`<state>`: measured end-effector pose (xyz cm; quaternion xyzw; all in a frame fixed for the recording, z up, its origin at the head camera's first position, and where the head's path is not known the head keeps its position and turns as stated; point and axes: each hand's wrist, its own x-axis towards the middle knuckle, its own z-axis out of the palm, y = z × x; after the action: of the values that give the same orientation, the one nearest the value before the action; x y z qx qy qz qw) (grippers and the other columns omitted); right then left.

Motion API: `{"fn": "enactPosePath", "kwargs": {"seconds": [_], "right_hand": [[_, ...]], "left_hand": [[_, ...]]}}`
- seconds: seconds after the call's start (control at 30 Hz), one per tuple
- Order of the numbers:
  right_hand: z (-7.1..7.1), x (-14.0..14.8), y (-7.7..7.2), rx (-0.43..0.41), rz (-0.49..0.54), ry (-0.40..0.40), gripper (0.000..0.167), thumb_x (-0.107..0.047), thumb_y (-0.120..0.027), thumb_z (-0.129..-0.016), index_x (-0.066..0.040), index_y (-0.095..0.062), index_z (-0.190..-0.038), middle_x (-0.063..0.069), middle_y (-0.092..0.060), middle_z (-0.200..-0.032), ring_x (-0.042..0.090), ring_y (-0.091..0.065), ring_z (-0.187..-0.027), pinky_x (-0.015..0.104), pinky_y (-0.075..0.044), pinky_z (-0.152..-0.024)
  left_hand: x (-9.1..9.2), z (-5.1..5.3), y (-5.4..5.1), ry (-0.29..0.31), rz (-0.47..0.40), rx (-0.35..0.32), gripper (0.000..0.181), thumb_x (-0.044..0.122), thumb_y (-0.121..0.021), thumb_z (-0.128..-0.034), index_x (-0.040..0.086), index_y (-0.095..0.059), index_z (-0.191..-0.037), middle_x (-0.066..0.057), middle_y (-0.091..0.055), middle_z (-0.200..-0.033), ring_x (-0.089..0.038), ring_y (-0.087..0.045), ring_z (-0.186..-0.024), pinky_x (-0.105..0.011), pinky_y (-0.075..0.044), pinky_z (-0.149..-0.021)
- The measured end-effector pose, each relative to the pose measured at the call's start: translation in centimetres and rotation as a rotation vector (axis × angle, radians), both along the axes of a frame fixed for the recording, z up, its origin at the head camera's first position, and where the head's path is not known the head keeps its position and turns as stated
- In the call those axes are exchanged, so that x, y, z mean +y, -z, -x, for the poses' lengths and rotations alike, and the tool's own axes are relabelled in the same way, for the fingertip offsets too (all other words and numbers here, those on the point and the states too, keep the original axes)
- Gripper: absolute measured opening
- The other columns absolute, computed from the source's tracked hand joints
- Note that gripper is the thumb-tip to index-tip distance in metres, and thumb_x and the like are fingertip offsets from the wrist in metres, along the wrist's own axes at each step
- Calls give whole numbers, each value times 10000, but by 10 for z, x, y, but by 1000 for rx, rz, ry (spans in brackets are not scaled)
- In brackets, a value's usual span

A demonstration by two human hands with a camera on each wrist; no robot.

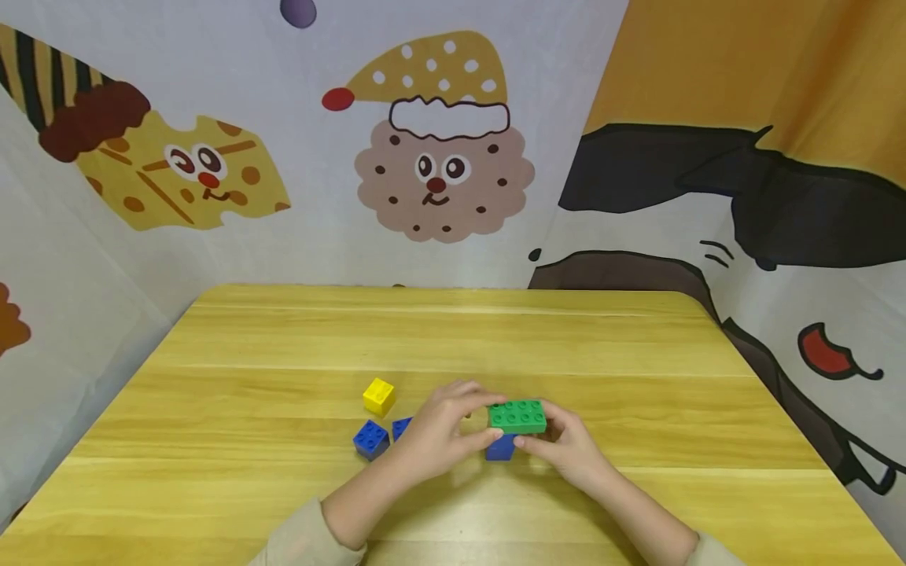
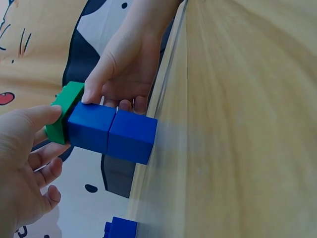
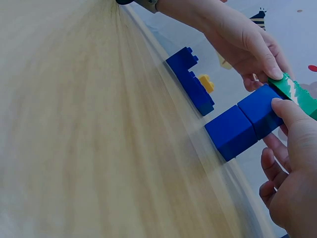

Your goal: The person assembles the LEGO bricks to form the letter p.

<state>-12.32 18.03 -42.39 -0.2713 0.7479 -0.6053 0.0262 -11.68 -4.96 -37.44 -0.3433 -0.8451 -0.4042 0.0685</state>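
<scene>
Brick (image 1: 518, 416), green, in left grip (image 1: 444, 427)

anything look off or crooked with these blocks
Nothing looks spilled or damaged. The one uneven thing is the green brick: it overhangs the blue stack on the side toward the right hand, so the top looks lopsided. Whether it is fully pressed down, I can't tell.
</scene>
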Motion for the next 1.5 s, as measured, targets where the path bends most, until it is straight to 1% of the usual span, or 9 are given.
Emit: {"fn": "enactPosePath", "kwargs": {"seconds": [0.17, 0.37, 0.63, 0.77, 0.93, 1.1, 1.23, 1.37, 1.5], "right_hand": [[0, 0, 0, -10, 11, -1, 329, 7, -694, -843, 44, -595, -1154, 44, -659, -1042, 181, -620, -880, 311, -528, -750], [0, 0, 0, -25, 30, -18, 344, 6, -693, -846, 45, -587, -1170, 61, -652, -1088, 201, -627, -953, 328, -524, -803], [0, 0, 1, -25, 39, -39, 337, 18, -676, -859, 42, -582, -1181, 79, -648, -1103, 206, -626, -977, 335, -522, -817], [0, 0, 1, -37, 45, -49, 339, 16, -671, -864, 39, -579, -1190, 89, -643, -1111, 215, -623, -987, 340, -521, -821], [0, 0, 1, -46, 45, -37, 349, 14, -682, -856, 48, -579, -1188, 84, -644, -1105, 209, -624, -984, 334, -521, -820], [0, 0, -1, -42, 40, -26, 361, 18, -691, -843, 57, -578, -1184, 74, -648, -1097, 203, -628, -970, 332, -522, -815], [0, 1, -2, -45, 35, -28, 354, 14, -691, -845, 53, -581, -1179, 82, -647, -1092, 206, -628, -966, 335, -524, -809], [0, 1, -2, -54, 36, -40, 341, 8, -683, -856, 45, -581, -1180, 93, -643, -1095, 213, -626, -971, 341, -524, -812], [0, 1, -2, -53, 39, -45, 343, 10, -679, -858, 43, -580, -1184, 98, -642, -1101, 216, -625, -975, 343, -523, -815]], "left_hand": [[0, 0, -1, -3, 27, 19, 414, 231, -719, -869, 110, -629, -1254, 54, -626, -1139, -125, -553, -1054, -345, -455, -908], [0, -2, -4, -8, 74, 50, 401, 246, -713, -874, 138, -634, -1253, 63, -629, -1135, -104, -543, -1069, -393, -422, -943], [2, -2, -5, -20, 107, 74, 389, 257, -722, -867, 151, -649, -1234, 82, -633, -1090, -97, -565, -1025, -388, -417, -923], [2, -1, -3, -10, 88, 58, 386, 249, -728, -864, 151, -652, -1230, 87, -630, -1072, -106, -584, -929, -349, -437, -875], [2, 1, -2, 8, 54, 10, 396, 246, -727, -864, 155, -644, -1240, 95, -618, -1063, -84, -539, -733, -244, -451, -721], [2, 2, -1, 17, 31, -9, 394, 243, -734, -857, 155, -647, -1231, 113, -612, -1048, -98, -520, -693, -204, -444, -640], [3, 3, 0, 21, 32, 3, 392, 234, -739, -852, 146, -651, -1224, 108, -618, -1047, -118, -534, -679, -199, -445, -636], [2, 2, 0, 14, 44, 20, 399, 241, -739, -852, 154, -648, -1231, 116, -618, -1051, -122, -539, -675, -216, -433, -670], [1, 3, 1, 16, 44, 19, 401, 253, -732, -858, 162, -645, -1238, 116, -615, -1055, -118, -548, -695, -231, -442, -695]]}}
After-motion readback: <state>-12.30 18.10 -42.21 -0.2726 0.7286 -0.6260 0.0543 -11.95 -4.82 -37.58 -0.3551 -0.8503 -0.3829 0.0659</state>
